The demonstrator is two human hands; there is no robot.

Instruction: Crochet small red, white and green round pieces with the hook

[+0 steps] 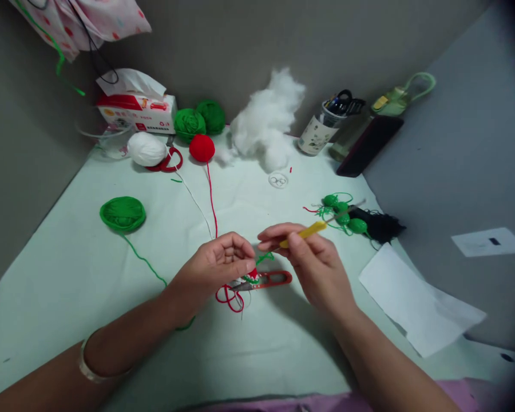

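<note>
Over the middle of the table my left hand (pixel 217 266) pinches a small crochet piece (pixel 252 274) in red, white and green, mostly hidden by the fingers. A loose green yarn end (pixel 266 257) sticks out between the hands. My right hand (pixel 317 263) grips a crochet hook (pixel 311 230) by its yellow handle, its metal shaft pointing up and right. Just beneath the hands lie orange-handled thread snips (pixel 277 278), beside a loop of red yarn (pixel 229 298). Green yarn runs from a green ball (pixel 123 213) at left toward my left arm.
Behind are a tissue box (pixel 141 111), a white yarn ball (pixel 147 149), red-handled scissors (pixel 167 161), a red ball (pixel 201 148), white stuffing (pixel 261 123) and a pen cup (pixel 320 131). At right sit green crocheted pieces (pixel 357 225), black yarn (pixel 384 227) and white paper (pixel 416 303).
</note>
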